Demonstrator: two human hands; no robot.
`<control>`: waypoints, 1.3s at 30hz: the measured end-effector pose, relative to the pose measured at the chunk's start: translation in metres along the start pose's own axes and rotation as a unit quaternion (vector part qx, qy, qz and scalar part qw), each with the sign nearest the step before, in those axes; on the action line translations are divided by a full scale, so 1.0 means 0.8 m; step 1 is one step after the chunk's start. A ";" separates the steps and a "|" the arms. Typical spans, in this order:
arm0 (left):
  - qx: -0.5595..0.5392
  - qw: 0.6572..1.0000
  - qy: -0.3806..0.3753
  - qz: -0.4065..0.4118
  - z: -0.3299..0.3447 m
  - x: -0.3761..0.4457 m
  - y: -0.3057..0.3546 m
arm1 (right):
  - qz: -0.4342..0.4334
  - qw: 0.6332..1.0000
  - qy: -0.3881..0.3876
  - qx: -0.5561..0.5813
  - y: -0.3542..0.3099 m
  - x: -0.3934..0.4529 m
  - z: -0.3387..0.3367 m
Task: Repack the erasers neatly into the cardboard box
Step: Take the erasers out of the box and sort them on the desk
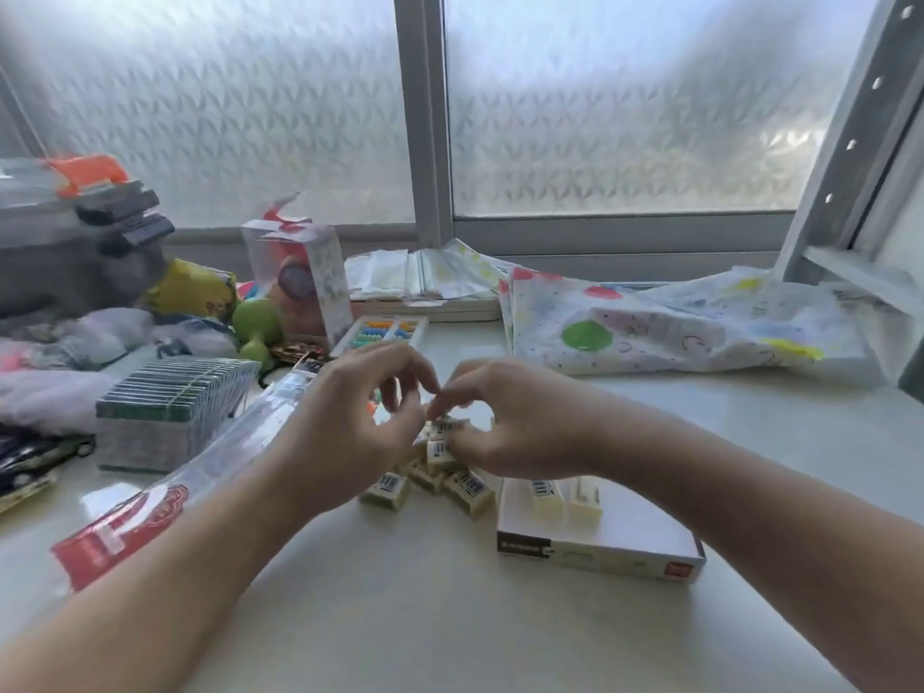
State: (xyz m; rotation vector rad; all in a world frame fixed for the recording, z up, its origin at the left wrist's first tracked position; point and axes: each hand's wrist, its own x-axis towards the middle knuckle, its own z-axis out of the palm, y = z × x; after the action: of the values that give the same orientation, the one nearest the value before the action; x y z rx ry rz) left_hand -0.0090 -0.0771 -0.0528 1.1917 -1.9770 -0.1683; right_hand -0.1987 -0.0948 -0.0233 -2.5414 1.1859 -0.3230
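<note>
Both hands meet over a small heap of cream erasers (440, 467) near the middle of the white bench (400, 617). The right hand (520, 422) curls its fingers down onto the top of the heap and pinches one barcode-wrapped eraser (447, 426) between thumb and fingertips. The left hand (360, 417) has its fingers bent, tips close against the right hand's fingertips above that same eraser; whether it grips anything cannot be told, since the fingertips blur together.

The loose erasers lie tumbled at odd angles, touching each other, some showing black barcodes. Just beside the heap, toward the right edge of the bench, lies the flat cardboard box (600, 542), white with a dark label on its near side; two erasers (565, 497) stand upright in its far left corner, side by side.

Toward the left edge stand a block of green-edged packs (170, 392) and a long clear packet with a red label (150, 502) running under the left forearm. Along the far edge sit a small abacus (385, 328), a clear toy box (300, 277) and a spotted plastic bag (675, 322) below the frosted window (625, 117).
</note>
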 end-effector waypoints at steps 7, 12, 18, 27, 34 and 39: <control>0.034 0.999 -0.022 0.008 -0.003 0.004 0.004 | 0.021 0.997 0.005 -0.079 0.000 -0.016 0.004; 0.044 0.994 -0.102 0.016 -0.014 0.002 0.005 | -0.027 0.997 0.076 -0.021 -0.006 -0.032 -0.001; 0.051 0.983 -0.177 0.001 -0.017 0.000 -0.001 | -0.027 0.995 0.078 -0.058 -0.008 -0.025 0.010; 0.052 0.979 -0.195 -0.008 -0.023 0.002 -0.003 | 0.001 0.998 0.060 -0.022 -0.011 -0.028 0.014; 0.045 0.982 -0.184 -0.017 -0.022 0.004 -0.002 | -0.028 0.997 0.070 -0.009 -0.005 -0.030 0.014; 0.049 0.985 -0.164 -0.010 -0.023 0.003 0.001 | -0.070 0.994 0.084 -0.025 -0.006 -0.032 0.010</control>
State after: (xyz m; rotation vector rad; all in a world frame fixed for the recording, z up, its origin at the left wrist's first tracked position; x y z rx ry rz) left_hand 0.0028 -0.0737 -0.0389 1.3146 -2.2805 -0.2979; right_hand -0.2086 -0.0707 -0.0308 -2.6913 1.0872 -0.5574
